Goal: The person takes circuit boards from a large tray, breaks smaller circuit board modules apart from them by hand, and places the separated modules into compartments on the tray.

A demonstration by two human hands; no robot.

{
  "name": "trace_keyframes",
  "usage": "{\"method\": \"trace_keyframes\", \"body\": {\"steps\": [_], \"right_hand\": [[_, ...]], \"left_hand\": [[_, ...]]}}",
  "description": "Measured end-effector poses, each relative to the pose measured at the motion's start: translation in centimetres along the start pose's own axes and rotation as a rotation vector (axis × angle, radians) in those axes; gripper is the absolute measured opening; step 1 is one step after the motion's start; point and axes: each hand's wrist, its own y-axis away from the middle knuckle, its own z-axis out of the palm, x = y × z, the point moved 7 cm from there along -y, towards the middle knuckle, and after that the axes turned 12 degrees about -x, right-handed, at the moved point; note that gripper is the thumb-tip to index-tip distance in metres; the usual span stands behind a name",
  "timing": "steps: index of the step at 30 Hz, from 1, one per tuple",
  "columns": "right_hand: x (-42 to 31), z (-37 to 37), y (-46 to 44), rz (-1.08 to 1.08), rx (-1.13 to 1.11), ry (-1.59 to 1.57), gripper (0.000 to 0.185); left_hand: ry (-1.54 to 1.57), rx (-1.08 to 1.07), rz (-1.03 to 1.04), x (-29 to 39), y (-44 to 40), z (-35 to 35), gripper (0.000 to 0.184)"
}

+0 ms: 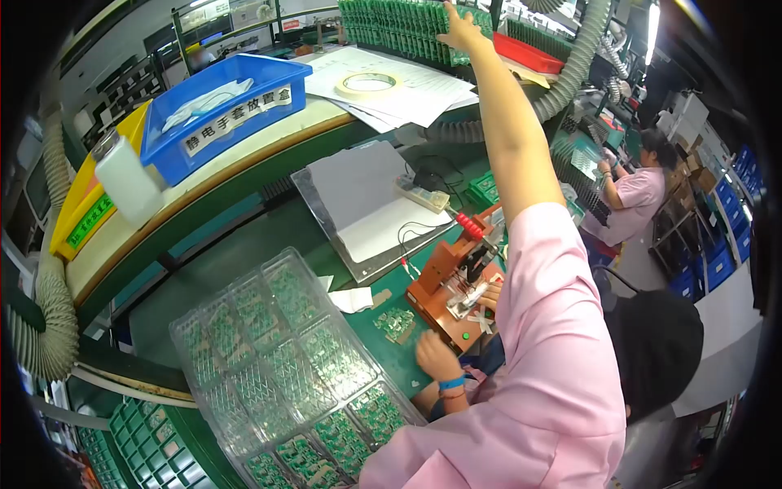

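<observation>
My right arm in a pink sleeve stretches up the view. At its end my right hand (462,31) is at the row of upright green circuit boards (391,31) on the upper shelf. Thumb and fingers are spread, and nothing shows between them; whether they touch a board I cannot tell. My left hand is out of view. Below my arm, a co-worker's hand with a blue wristband (440,359) is near a loose circuit board (396,324). Another hand (490,293) rests at an orange fixture (444,285), partly hidden by my sleeve.
Clear plastic trays (281,342) with circuit boards lie on the green bench. A blue bin (220,122), white bottle (126,183), tape roll (368,84) and red tray (529,55) stand on the shelf. A person in a black cap (660,346) sits close at right.
</observation>
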Motion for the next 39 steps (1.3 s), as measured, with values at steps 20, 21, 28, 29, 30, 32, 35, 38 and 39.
{"method": "trace_keyframes", "body": {"steps": [20, 21, 28, 29, 30, 32, 35, 38, 39], "right_hand": [[6.0, -9.4, 3.6, 0.338, 0.642, -0.534, 0.047], [6.2, -10.5, 5.1, 0.337, 0.678, -0.596, 0.048], [4.9, -13.1, 24.6, 0.068, 1.124, -1.573, 0.048], [3.2, -13.8, 28.4, -0.01, 1.093, -1.766, 0.048], [0.9, -15.0, 32.6, -0.094, 1.054, -1.955, 0.049], [-3.5, -16.5, 41.1, -0.056, 0.834, -2.056, 0.051], [-10.9, -17.4, 52.7, -0.043, 0.379, -2.178, 0.057], [-16.7, -15.7, 64.1, 0.184, 0.019, -2.241, 0.072], [-17.7, -15.8, 66.4, 0.184, -0.008, -2.262, 0.073]], "left_hand": [[-0.192, -0.065, -0.334, -20.6, 5.2, -32.0, 0.024], [-0.195, -0.033, -0.386, -22.0, 6.8, -34.8, 0.024], [-0.118, 0.23, -0.569, -28.0, 16.9, -54.6, 0.024], [-0.073, 0.253, -0.54, -28.1, 17.6, -56.9, 0.024], [0.003, 0.253, -0.471, -27.8, 17.6, -58.7, 0.024], [0.267, 0.19, -0.271, -26.6, 16.0, -60.1, 0.024], [0.919, 0.019, -0.092, -16.6, 7.5, -54.8, 0.033], [1.261, -0.309, 0.113, -8.4, 3.7, -49.0, 0.064], [1.408, -0.357, 0.177, -7.7, 3.9, -47.3, 0.063]]}}
